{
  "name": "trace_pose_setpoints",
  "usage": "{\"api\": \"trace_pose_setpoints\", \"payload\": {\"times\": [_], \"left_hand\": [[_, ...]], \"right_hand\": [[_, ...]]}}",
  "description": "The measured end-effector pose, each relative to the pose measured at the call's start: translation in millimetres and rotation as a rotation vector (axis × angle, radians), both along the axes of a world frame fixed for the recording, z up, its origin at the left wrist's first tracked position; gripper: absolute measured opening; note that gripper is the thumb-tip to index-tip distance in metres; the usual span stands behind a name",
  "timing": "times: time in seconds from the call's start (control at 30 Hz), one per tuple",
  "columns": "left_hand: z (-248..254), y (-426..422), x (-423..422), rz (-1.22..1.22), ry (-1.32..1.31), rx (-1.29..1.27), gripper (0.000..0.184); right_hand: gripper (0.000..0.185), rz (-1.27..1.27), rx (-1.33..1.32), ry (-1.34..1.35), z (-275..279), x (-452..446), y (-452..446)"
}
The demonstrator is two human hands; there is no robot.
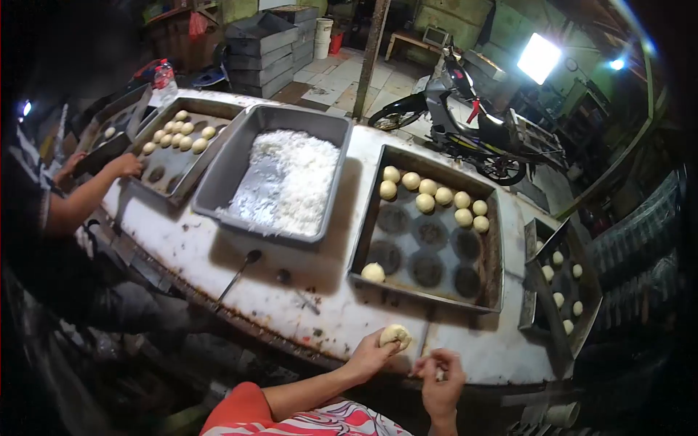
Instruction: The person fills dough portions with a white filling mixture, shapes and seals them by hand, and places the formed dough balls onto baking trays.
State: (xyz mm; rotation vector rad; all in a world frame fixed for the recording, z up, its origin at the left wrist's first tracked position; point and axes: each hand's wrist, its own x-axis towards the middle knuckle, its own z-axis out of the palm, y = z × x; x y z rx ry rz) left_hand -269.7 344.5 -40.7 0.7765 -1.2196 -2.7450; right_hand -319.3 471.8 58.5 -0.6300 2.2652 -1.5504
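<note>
Left hand (pixel 371 357), bottom centre of frame, pinches a dough ball (pixel 395 336) over the counter (pixel 291 291). Right hand (pixel 441 378) just beside it, fingers curled; cannot tell what they pinch. Metal tray (pixel 428 269) above, holding pale balls; grey tub (pixel 215 174) of white shreds left of it.

Rustic bakery workshop, dough balls (pixel 425 203) in metal trays (pixel 480 299), stacked crates (pixel 260 58), motorbike (pixel 465 120) parked on worn tiles (pixel 320 95)
</note>
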Motion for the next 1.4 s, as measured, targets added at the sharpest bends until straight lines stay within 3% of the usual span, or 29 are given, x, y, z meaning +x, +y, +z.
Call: {"api": "trace_pose_setpoints", "payload": {"times": [0.03, 0.07, 0.13, 0.2, 0.23, 0.3, 0.33, 0.4, 0.43, 0.53, 0.57, 0.63, 0.73, 0.8, 0.87, 0.97, 1.0, 1.07, 1.17, 1.23, 1.3, 1.33, 1.4], "left_hand": [[2.4, 2.0, 12.6, -0.124, -0.067, -0.261, 0.04], [-1.6, 13.1, 27.8, -0.119, -0.092, -0.262, 0.04], [-12.0, 47.2, 58.8, -0.214, 0.26, -0.596, 0.042], [12.5, 51.2, 94.7, -0.493, 0.156, -0.278, 0.057], [9.5, 53.1, 118.7, -0.481, 0.127, -0.064, 0.059], [25.2, 42.4, 158.6, -0.441, 0.057, 0.34, 0.066], [28.3, 36.1, 173.1, -0.432, 0.05, 0.34, 0.066], [32.6, 26.4, 198.9, -0.198, 0.132, 0.588, 0.064], [28.8, 15.9, 205.1, -0.107, 0.164, 0.524, 0.067], [52.8, -33.7, 217.4, 0.122, 0.226, 0.18, 0.061], [44.8, -50.7, 223.6, 0.177, 0.235, 0.068, 0.057], [73.1, -80.7, 221.7, 0.359, 0.256, -0.041, 0.059], [98.9, -124.6, 221.5, 0.501, 0.326, -0.153, 0.06], [88.6, -158.9, 220.3, 0.55, 0.426, -0.102, 0.065], [77.7, -197.3, 207.5, 0.486, 0.524, -0.011, 0.064], [64.6, -241.6, 182.7, 0.407, 0.265, -0.096, 0.058], [59.4, -249.3, 173.4, 0.356, 0.233, -0.148, 0.052], [45.4, -258.1, 156.8, 0.143, 0.135, -0.129, 0.049], [38.9, -255.7, 138.1, -0.169, 0.021, -0.038, 0.052], [36.0, -260.8, 138.7, -0.222, 0.026, 0.049, 0.054], [44.5, -278.6, 147.8, -0.376, 0.164, 0.187, 0.064], [49.4, -288.0, 153.9, -0.367, 0.17, 0.195, 0.064], [55.2, -307.2, 171.9, -0.396, 0.171, 0.399, 0.073]], "right_hand": [[0.009, -0.027, -0.081, 0.16, -7.8, 7.6, 2.7], [0.009, -0.058, -0.16, 0.309, -17.9, 16.0, 3.7], [0.016, -0.021, -0.091, 0.46, -61.8, 27.2, 1.6], [0.03, 0.023, -0.175, -0.002, -99.9, 29.9, 10.1], [0.037, -0.152, -0.193, -0.251, -111.3, 35.1, 12.6], [0.034, -0.131, -0.174, -0.28, -124.3, 48.5, 14.7], [0.031, -0.081, -0.088, -0.242, -127.6, 53.5, 13.1], [0.021, -0.039, -0.036, -0.219, -128.2, 64.2, -5.3], [0.016, -0.003, 0.069, 0.037, -131.2, 67.1, -17.6], [0.011, 0.172, -0.003, 0.216, -89.3, 84.7, -85.0], [0.011, 0.286, 0.089, 0.451, -92.5, 80.8, -108.2], [0.017, 0.31, 0.204, 0.637, -102.3, 85.5, -158.9], [0.021, 0.273, 0.393, 0.76, -113.8, 82.8, -215.7], [0.019, 0.266, 0.477, 0.785, -131.7, 75.5, -231.6], [0.018, 0.257, 0.601, 0.785, -140.0, 65.0, -238.3], [0.013, 0.321, 0.386, 0.805, -115.1, 65.3, -226.9], [0.013, 0.313, 0.426, 0.8, -94.3, 59.0, -227.0], [0.016, 0.314, 0.207, 0.567, -47.7, 52.9, -222.2], [0.019, 0.325, 0.483, 0.864, 21.5, 9.9, -265.7], [0.018, 0.389, 0.626, 0.924, 28.5, -12.7, -303.6], [0.013, 0.71, 0.669, 1.043, 24.4, -28.9, -338.2], [0.013, 0.722, 0.674, 1.047, 19.0, -32.3, -353.9], [0.01, 1.006, 0.868, 1.074, -0.7, -33.9, -378.7]]}}
